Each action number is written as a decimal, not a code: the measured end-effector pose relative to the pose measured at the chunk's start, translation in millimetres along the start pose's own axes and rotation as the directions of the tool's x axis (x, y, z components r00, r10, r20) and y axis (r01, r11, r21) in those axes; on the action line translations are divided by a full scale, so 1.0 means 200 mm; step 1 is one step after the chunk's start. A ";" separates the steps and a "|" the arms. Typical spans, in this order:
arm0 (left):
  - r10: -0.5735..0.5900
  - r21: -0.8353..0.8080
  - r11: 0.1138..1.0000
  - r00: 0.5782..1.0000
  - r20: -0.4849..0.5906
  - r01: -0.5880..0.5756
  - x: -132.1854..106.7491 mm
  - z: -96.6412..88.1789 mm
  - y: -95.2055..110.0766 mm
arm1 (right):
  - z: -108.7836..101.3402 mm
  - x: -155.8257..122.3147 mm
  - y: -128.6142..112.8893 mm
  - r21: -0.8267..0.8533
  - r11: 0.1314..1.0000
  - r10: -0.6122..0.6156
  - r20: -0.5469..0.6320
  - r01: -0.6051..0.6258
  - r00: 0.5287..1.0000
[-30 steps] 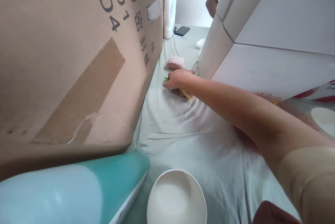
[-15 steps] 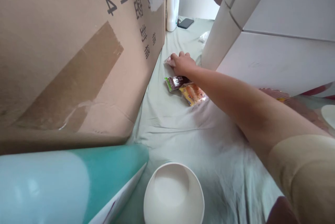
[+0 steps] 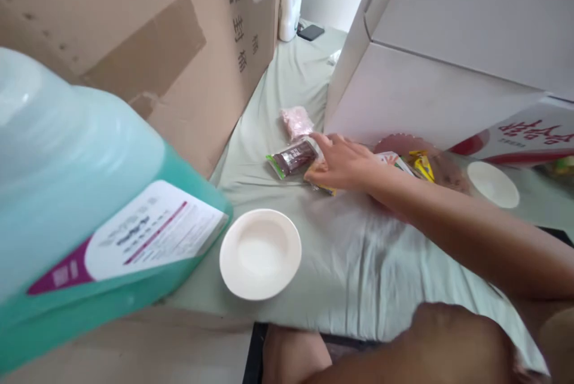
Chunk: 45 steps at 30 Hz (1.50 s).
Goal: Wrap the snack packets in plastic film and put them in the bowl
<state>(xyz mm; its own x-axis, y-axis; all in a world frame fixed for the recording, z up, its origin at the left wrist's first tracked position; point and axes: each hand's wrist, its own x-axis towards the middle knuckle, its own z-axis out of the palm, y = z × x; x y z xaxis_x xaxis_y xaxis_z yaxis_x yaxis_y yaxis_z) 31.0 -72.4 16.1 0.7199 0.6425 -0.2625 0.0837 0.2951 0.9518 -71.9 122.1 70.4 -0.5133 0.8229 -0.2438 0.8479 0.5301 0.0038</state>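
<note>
My right hand (image 3: 343, 162) reaches in from the right, palm down, with thumb and fingers apart. It hovers over or touches a yellow-orange snack packet (image 3: 330, 191), mostly hidden beneath it. Just left of the fingertips is a dark brown packet with a green end (image 3: 293, 158). Behind that sits a pink packet (image 3: 296, 122) in clear wrapping. What looks like my left hand (image 3: 461, 336) is low at the bottom right, blurred, its fingers not visible. An off-white bowl (image 3: 260, 255) stands on the pale green cloth (image 3: 345, 252) nearer to me.
On the left rise a large cardboard box (image 3: 215, 85) and a teal liquid jug (image 3: 147, 234). White boxes (image 3: 403, 91) flank the right. A pinkish plate (image 3: 394, 143) holding snack packets and a white round dish (image 3: 493, 185) lie beyond my forearm. A dark phone (image 3: 311, 32) is at the back.
My right hand has left the pink packet and drawn back toward the yellow-orange one. The pink packet now lies free on the cloth. The view has shifted, showing more on the right.
</note>
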 end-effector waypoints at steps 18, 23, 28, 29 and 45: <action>-0.019 -0.136 0.990 0.934 -0.358 -0.032 0.10 -0.14 0.02 | 0.48 -1.35 0.75 0.919 -0.136 0.420 -0.285 0.370 0.861; -0.034 -0.374 0.927 0.984 -0.175 -0.034 0.23 -0.06 -0.02 | 0.71 -1.44 0.80 0.954 -0.110 0.411 -0.212 0.279 0.887; 0.072 -0.340 0.917 0.923 -0.377 -0.210 0.35 -0.02 -0.01 | 0.76 -1.54 1.01 0.917 0.304 0.406 -0.370 0.259 0.836; 0.083 -0.319 0.917 0.897 -0.434 -0.239 0.36 -0.03 0.00 | 0.77 -1.54 1.06 0.892 0.394 0.430 -0.391 0.221 0.814; 0.434 0.578 0.816 0.683 -0.587 -0.022 0.25 -0.08 -0.06 | 0.70 -1.56 1.14 0.790 0.592 0.614 -0.313 -0.161 0.724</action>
<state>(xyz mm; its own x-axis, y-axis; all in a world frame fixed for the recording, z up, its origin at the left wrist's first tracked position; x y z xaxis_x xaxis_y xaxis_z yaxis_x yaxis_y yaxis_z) 55.9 -32.5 -11.3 0.1234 0.9824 0.1406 0.4509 -0.1817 0.8739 300.1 -41.8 11.9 0.1076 0.9857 0.1295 0.6892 0.0199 -0.7243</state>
